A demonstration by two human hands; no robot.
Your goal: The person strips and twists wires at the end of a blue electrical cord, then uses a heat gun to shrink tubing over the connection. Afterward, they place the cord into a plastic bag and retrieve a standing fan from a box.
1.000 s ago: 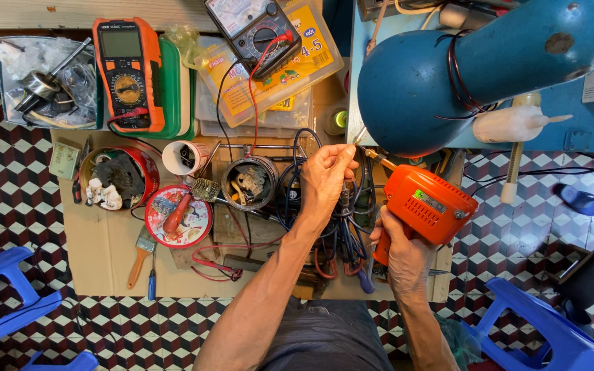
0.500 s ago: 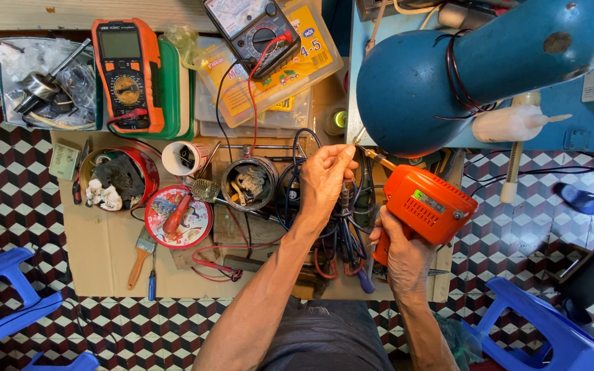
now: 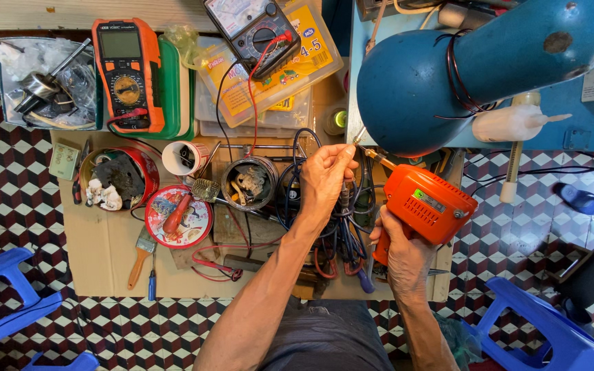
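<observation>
Our blue desk lamp (image 3: 448, 62) hangs low over the cardboard-covered bench (image 3: 97, 254), throwing light where we work. Our right hand (image 3: 403, 251) is wrapped tight around the grip of the orange soldering gun (image 3: 427, 206), its tip angled up toward the joint. Our left hand (image 3: 324, 180), fingers pinched shut, holds a thin wire (image 3: 357, 137) steady just at that tip, above the tangle of blue cables (image 3: 345, 230).

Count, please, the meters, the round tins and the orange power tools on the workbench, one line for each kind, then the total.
Meters: 2, the orange multimeter and the dark analog meter.
Round tins: 3, red tin, flat red tin, grey tin.
Orange soldering gun: 1.
Total: 6.
</observation>
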